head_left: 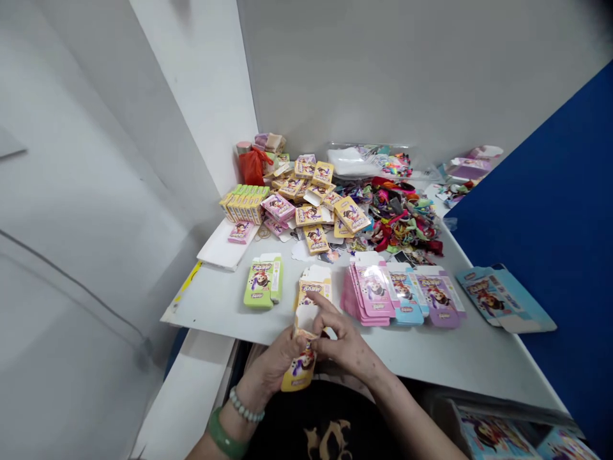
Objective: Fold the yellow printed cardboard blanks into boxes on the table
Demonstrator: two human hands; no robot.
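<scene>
Head camera view showed a white table [205, 313] whose near edge ran just in front of the person, and the yellow box [297, 377] was held over this edge, its lower end on the person's side. On the table, white surface showed between the green cartons [258, 287] at left and the yellow cartons [320, 278] in the middle, and also along the near edge below the pink cartons [376, 291], the blue cartons [407, 294] and the purple cartons [437, 297], which stood close together. Near the right edge, a large blue carton [507, 303] reached out past the table, toward the blue panel [550, 211]. Farther back, a pile of filled-out boxes [306, 214] limited the room. The left hand [278, 363] gripped the yellow box from its left side, with the thumb across the front and the other fingers mostly hidden behind. The right hand [342, 335] was at the upper end of the box, its index finger stretched forward and its thumb bent near the opening; whether these fingers pinched the cardboard, I could not tell
</scene>
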